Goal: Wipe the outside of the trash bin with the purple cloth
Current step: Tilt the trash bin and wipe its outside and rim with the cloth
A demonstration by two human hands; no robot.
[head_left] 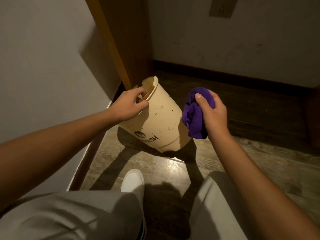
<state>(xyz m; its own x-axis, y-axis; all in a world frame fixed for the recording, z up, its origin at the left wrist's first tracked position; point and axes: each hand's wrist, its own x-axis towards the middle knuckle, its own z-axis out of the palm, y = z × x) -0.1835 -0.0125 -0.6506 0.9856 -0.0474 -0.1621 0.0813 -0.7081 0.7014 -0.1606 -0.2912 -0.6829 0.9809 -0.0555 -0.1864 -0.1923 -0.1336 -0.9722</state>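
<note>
A cream plastic trash bin [161,118] with dark specks and the word TRASH printed upside down is held off the floor, turned over and tilted, one end toward me. My left hand [130,105] grips its far end, fingers hooked through a slot there. My right hand [212,112] holds a bunched purple cloth [194,116] against the bin's right side. The bin's left side and far face are hidden from me.
A white wall rises on the left, with a wooden door frame [114,49] behind the bin. Dark baseboard [225,77] runs along the far wall. My knees in pale trousers and a white shoe [133,181] are on the wooden floor below.
</note>
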